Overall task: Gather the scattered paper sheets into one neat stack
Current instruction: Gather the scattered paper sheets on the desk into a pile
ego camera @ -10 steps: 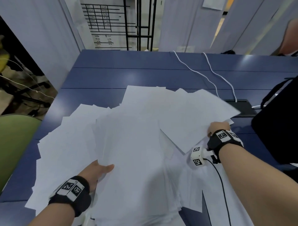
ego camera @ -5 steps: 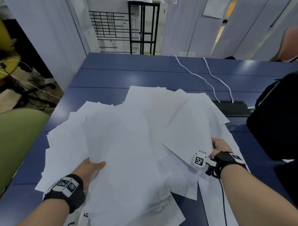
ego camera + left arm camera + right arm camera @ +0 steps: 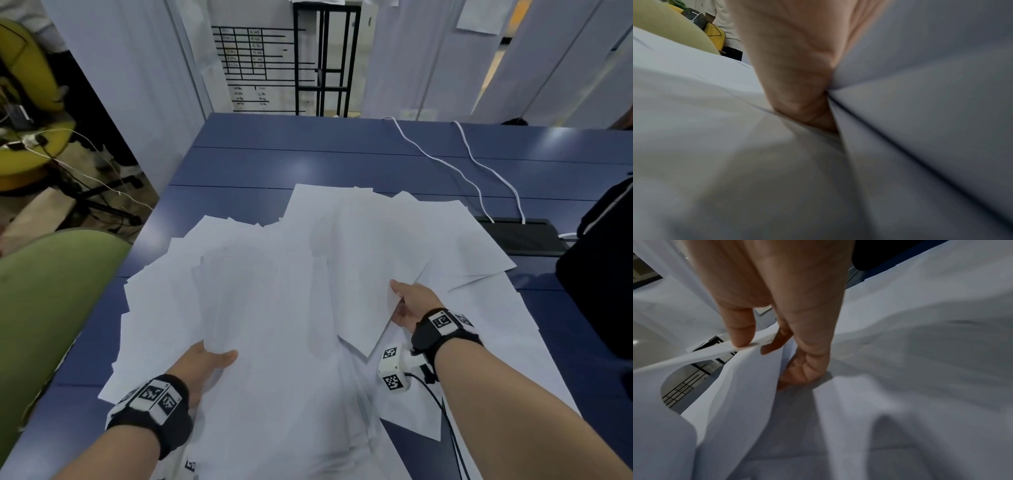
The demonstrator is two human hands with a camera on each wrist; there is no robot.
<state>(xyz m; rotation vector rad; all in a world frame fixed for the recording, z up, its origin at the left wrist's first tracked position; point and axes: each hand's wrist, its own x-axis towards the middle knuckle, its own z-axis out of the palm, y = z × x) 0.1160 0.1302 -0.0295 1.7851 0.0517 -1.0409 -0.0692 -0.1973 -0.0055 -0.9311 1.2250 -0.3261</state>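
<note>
Many white paper sheets [image 3: 164, 308] lie fanned and overlapping on a blue table [image 3: 308, 161]. My left hand [image 3: 205, 366] grips the near edge of a thick bundle of sheets [image 3: 274, 342], thumb on top and fingers underneath. The left wrist view shows the left hand [image 3: 789, 68] wedged between paper layers [image 3: 920, 113]. My right hand [image 3: 406, 301] pinches the edge of a lifted sheet [image 3: 373, 260] at the middle right. In the right wrist view the right hand [image 3: 754, 345] holds the curled sheet [image 3: 740, 386] between thumb and fingers.
Two white cables [image 3: 442, 161] run across the far table to a black socket panel [image 3: 520, 236]. A black bag [image 3: 603, 274] sits at the right edge. A green chair [image 3: 44, 308] stands close on the left, and a yellow chair [image 3: 27, 68] further back.
My right hand has come in from the right side toward the middle of the pile, bringing a sheet with it. The left hand keeps its hold on the bundle.
</note>
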